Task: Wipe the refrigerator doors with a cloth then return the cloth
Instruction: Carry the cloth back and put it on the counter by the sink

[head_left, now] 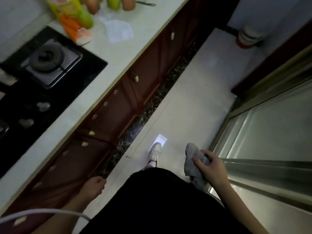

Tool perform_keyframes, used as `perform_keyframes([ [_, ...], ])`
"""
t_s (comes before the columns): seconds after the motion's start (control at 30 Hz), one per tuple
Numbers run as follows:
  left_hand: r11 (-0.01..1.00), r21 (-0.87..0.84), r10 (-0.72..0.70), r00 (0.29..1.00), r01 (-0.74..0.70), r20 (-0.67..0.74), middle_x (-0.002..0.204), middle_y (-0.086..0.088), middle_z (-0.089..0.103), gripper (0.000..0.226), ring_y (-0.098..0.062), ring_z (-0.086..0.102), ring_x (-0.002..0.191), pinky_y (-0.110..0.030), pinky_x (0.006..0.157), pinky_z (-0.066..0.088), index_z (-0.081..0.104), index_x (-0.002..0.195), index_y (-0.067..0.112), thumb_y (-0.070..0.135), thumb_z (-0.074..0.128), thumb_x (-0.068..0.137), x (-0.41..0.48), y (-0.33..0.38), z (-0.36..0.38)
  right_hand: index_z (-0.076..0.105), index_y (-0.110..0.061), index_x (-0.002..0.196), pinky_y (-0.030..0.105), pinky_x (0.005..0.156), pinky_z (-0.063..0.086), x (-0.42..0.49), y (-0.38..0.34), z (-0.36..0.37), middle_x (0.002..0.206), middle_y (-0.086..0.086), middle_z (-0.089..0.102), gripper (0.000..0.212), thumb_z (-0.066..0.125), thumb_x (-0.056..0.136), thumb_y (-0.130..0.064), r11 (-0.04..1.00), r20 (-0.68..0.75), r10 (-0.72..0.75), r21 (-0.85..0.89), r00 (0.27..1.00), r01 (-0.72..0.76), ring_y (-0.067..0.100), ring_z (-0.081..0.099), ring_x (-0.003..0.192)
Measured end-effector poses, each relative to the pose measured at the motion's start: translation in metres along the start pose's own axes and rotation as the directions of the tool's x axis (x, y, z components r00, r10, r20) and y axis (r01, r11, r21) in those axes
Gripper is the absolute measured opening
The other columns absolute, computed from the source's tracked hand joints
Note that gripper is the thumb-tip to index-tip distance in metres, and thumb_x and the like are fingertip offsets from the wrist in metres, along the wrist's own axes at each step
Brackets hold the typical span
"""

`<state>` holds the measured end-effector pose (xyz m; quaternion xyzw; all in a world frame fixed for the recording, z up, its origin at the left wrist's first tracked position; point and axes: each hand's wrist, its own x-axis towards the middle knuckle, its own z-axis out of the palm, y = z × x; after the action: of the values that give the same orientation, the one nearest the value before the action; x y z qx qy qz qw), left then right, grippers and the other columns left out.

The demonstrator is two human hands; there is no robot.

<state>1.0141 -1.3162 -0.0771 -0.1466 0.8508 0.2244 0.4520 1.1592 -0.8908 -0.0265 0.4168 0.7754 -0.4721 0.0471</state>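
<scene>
Fingers (209,153) of right hand (213,169) clamp grey cloth (191,154), bunched beneath them | left hand (95,184) loosely curled, empty

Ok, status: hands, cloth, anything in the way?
Right hand grips the grey cloth. Left hand empty, hanging loose. Nothing seen blocking the floor between cabinets and glass door.

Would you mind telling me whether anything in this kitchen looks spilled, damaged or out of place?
Nothing looks spilled or damaged. The only stray item is a crumpled clear plastic bag lying loose on the counter beside the yellow bottle. The right hand grips the grey cloth.
</scene>
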Motion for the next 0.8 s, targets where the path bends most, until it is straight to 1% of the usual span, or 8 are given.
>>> perform_keyframes([
  [0.13,0.973,0.179,0.132,0.987,-0.146,0.088,0.061,-0.007,0.055,0.032,-0.022,0.053,0.059,-0.035,0.063,0.042,0.051,0.064,0.016,0.026,0.052,0.095,0.065,0.11,-0.024,0.067,-0.036,0.098,0.026,0.075,0.05,0.04,-0.031,-0.032,0.085,-0.017,0.069,0.024,0.084,0.082,-0.028,0.999,-0.142,0.05,-0.005,0.989,-0.051,0.013,0.067,0.083],
  [0.2,0.928,0.273,0.222,0.964,-0.255,0.146,0.066,-0.005,0.059,0.035,-0.021,0.056,0.067,-0.035,0.066,0.042,0.052,0.064,0.013,0.028,0.053,0.096,0.09,0.182,-0.03,0.071,-0.029,0.102,0.023,0.074,0.049,0.06,-0.043,-0.046,0.089,-0.012,0.071,0.024,0.084,0.083,-0.026,0.998,-0.206,0.06,0.003,0.977,-0.06,0.015,0.067,0.085],
  [0.3,0.875,0.294,0.338,0.92,-0.385,0.197,0.072,-0.004,0.068,0.03,-0.022,0.063,0.073,-0.034,0.068,0.048,0.065,0.076,0.01,0.031,0.054,0.095,0.098,0.301,-0.033,0.074,-0.02,0.112,0.032,0.081,0.052,0.085,-0.054,-0.063,0.098,-0.004,0.073,0.032,0.084,0.083,-0.028,0.995,-0.287,0.101,0.025,0.953,-0.098,0.017,0.067,0.089],
  [0.4,0.822,0.285,0.432,0.866,-0.494,0.254,0.082,-0.005,0.073,0.027,-0.023,0.068,0.081,-0.037,0.08,0.053,0.069,0.085,0.012,0.032,0.054,0.096,0.108,0.4,-0.029,0.073,-0.02,0.116,0.032,0.08,0.052,0.114,-0.053,-0.078,0.099,-0.004,0.073,0.036,0.084,0.083,-0.029,0.985,-0.327,0.171,0.054,0.929,-0.162,0.018,0.068,0.09],
  [0.47,0.796,0.286,0.46,0.841,-0.533,0.286,0.086,-0.007,0.074,0.027,-0.023,0.07,0.082,-0.036,0.08,0.054,0.07,0.09,0.013,0.033,0.053,0.098,0.114,0.453,-0.024,0.072,-0.02,0.119,0.038,0.082,0.057,0.137,-0.051,-0.089,0.101,-0.003,0.074,0.04,0.084,0.082,-0.031,0.976,-0.333,0.218,0.072,0.917,-0.206,0.02,0.07,0.091],
  [0.53,0.791,0.3,0.449,0.839,-0.533,0.306,0.088,-0.007,0.074,0.025,-0.022,0.07,0.08,-0.034,0.077,0.054,0.07,0.093,0.015,0.032,0.052,0.098,0.126,0.495,-0.018,0.072,-0.021,0.121,0.042,0.083,0.059,0.167,-0.047,-0.101,0.102,-0.003,0.073,0.042,0.084,0.083,-0.032,0.969,-0.33,0.245,0.085,0.912,-0.23,0.021,0.07,0.092],
  [0.67,0.811,0.355,0.383,0.881,-0.464,0.277,0.092,-0.009,0.073,0.025,-0.026,0.069,0.088,-0.04,0.087,0.054,0.07,0.093,0.013,0.03,0.053,0.098,0.151,0.544,-0.02,0.074,-0.022,0.119,0.035,0.08,0.054,0.238,-0.054,-0.136,0.092,-0.006,0.069,0.04,0.084,0.082,-0.033,0.968,-0.33,0.25,0.092,0.91,-0.233,0.025,0.071,0.092],
  [0.8,0.852,0.38,0.309,0.932,-0.36,0.192,0.079,-0.01,0.074,0.026,-0.028,0.07,0.077,-0.044,0.077,0.056,0.069,0.081,0.011,0.031,0.058,0.093,0.174,0.557,-0.026,0.075,-0.018,0.113,0.031,0.074,0.048,0.321,-0.079,-0.182,0.084,-0.003,0.067,0.033,0.084,0.082,-0.028,0.976,-0.306,0.212,0.114,0.928,-0.185,0.02,0.065,0.08],
])
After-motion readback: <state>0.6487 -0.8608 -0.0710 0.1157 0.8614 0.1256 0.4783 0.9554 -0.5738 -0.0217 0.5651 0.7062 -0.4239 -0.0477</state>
